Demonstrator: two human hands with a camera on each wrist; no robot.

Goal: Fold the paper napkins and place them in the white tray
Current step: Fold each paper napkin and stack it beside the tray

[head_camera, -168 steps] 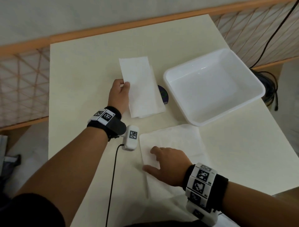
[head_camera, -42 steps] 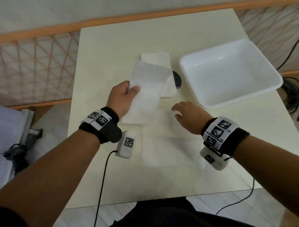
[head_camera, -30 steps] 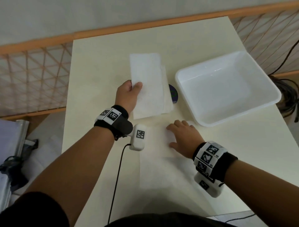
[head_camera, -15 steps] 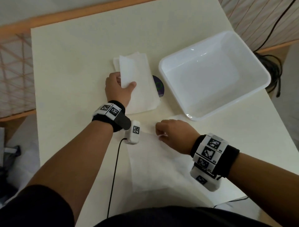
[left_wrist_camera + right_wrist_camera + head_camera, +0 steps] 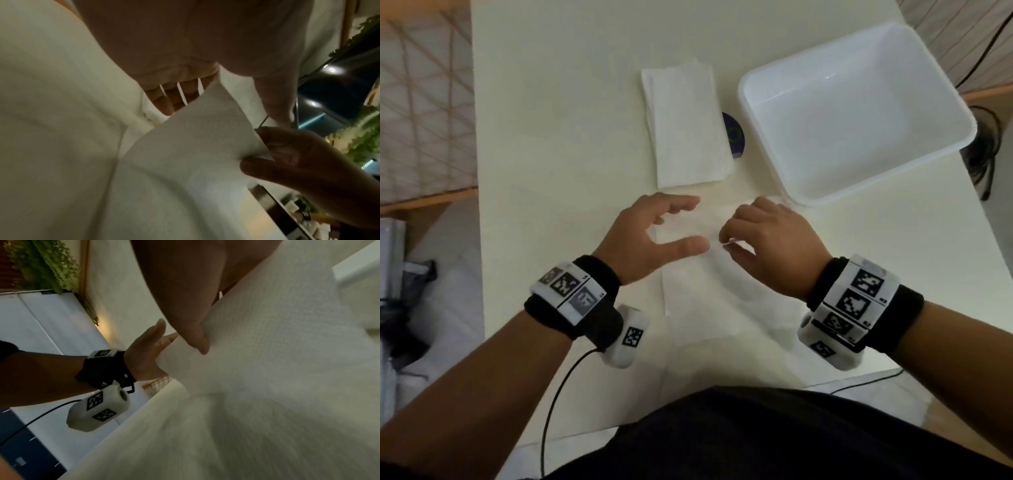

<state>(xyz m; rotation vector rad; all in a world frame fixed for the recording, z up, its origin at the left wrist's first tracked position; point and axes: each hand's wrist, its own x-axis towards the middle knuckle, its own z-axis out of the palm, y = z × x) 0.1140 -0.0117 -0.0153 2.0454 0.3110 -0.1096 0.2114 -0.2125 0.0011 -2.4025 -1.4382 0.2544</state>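
A flat unfolded paper napkin (image 5: pixel 709 294) lies on the cream table in front of me. My right hand (image 5: pixel 726 240) pinches its far edge between thumb and fingers and lifts it a little; the raised flap (image 5: pixel 201 129) shows in the left wrist view, and in the right wrist view the thumb presses on the napkin (image 5: pixel 267 353). My left hand (image 5: pixel 678 226) hovers open over the napkin's far left corner, holding nothing. A stack of folded napkins (image 5: pixel 688 126) lies beyond the hands. The white tray (image 5: pixel 756 78) stands at the far right with nothing in it.
A dark disc with a green ring (image 5: pixel 734 137) sits between the folded stack and the tray, partly under the stack. A wooden lattice railing (image 5: pixel 424 102) runs along the table's left side. Black cables (image 5: pixel 986 144) lie beyond the right edge.
My left hand has let go of the folded napkin on the stack and drawn back to the flat napkin. My right hand has gone from lying on the flat napkin to pinching its far edge.
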